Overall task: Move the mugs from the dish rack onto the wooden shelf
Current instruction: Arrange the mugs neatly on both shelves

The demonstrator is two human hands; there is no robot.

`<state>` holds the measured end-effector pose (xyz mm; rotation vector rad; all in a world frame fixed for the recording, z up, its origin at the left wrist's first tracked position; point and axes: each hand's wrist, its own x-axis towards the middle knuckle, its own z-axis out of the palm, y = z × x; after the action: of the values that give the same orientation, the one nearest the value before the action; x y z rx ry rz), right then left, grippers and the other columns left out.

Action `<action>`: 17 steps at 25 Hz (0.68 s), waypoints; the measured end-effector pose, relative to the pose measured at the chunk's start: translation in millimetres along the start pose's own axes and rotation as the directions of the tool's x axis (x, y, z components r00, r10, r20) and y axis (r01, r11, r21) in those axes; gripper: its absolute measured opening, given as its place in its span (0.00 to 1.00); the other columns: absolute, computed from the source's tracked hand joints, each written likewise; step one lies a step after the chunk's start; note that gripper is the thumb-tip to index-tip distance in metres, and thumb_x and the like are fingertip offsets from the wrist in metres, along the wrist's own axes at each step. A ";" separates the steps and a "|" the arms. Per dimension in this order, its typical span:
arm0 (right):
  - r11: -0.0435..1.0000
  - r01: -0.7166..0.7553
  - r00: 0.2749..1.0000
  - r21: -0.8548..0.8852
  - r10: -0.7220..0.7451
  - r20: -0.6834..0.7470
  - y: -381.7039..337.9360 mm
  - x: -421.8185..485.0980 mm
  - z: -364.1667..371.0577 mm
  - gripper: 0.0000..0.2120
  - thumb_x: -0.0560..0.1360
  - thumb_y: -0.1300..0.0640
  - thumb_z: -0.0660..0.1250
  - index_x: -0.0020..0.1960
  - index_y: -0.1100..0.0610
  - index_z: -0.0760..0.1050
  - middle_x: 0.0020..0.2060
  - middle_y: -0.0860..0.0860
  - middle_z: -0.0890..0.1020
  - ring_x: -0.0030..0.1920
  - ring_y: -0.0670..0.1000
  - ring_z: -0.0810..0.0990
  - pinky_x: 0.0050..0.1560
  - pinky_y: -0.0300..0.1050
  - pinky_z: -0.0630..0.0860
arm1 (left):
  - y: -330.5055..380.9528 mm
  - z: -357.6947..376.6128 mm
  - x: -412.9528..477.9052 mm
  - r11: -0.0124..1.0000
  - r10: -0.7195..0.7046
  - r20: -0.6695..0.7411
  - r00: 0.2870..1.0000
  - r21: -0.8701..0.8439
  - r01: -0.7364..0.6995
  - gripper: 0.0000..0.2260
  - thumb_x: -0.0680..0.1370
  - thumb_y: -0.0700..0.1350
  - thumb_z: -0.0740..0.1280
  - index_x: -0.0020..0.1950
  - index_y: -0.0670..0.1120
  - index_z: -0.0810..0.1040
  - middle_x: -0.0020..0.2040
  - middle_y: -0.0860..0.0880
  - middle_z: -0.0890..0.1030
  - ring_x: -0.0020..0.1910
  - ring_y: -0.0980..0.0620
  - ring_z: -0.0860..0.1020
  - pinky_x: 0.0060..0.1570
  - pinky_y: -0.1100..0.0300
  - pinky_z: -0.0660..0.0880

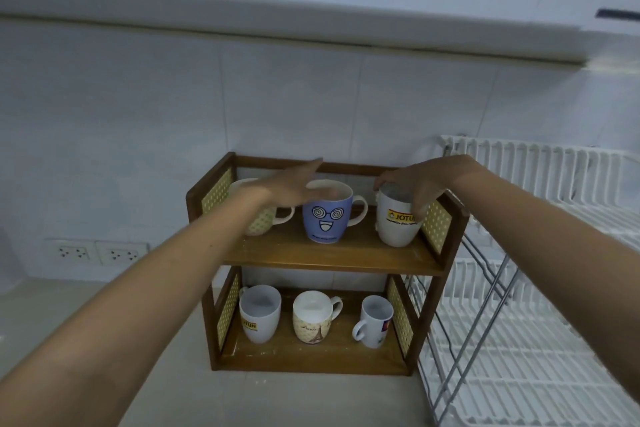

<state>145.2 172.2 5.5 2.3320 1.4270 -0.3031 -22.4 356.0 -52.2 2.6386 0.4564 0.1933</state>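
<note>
Six glossy ceramic mugs fill your slatted wooden shelf (332, 255); your right hand (420, 184) clasps the white Jotun mug (394, 224), left hand (287, 184) open flat.

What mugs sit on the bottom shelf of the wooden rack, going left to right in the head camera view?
White Jotun mug → cream Paris mug → small white mug with its handle on the left.
</note>
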 end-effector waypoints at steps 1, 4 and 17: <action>1.000 -0.003 1.000 0.021 0.004 -0.010 -1.5 1.5 2.2 0.44 0.68 0.53 0.74 0.75 0.44 0.51 0.74 0.51 0.62 0.69 0.57 0.66 0.62 0.52 0.72 | -7.2 -16.3 -5.2 1.000 -0.024 -0.014 1.000 0.003 0.024 0.46 0.67 0.74 0.59 0.78 0.54 0.49 0.79 0.51 0.55 0.76 0.47 0.58 0.71 0.48 0.58; 0.982 0.076 0.970 0.173 -0.033 -0.242 -16.4 4.8 2.3 0.39 0.71 0.40 0.68 0.75 0.44 0.53 0.75 0.50 0.61 0.72 0.56 0.63 0.68 0.52 0.65 | -30.8 -52.6 -17.2 0.922 -0.206 0.012 0.979 0.337 0.189 0.44 0.68 0.73 0.60 0.77 0.52 0.54 0.78 0.49 0.59 0.74 0.46 0.61 0.71 0.47 0.62; 0.934 0.218 0.924 0.283 -0.104 -0.367 -83.0 43.6 -0.6 0.46 0.65 0.36 0.71 0.75 0.51 0.57 0.71 0.54 0.69 0.66 0.57 0.71 0.61 0.50 0.71 | -57.1 -41.2 -22.6 0.838 -0.264 0.041 0.964 0.504 0.208 0.37 0.73 0.62 0.66 0.77 0.49 0.56 0.75 0.46 0.64 0.72 0.44 0.65 0.68 0.49 0.67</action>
<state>91.5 241.3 -28.1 2.6287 1.8703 -0.1829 -68.4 413.1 -43.0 3.0297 0.8933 -0.1750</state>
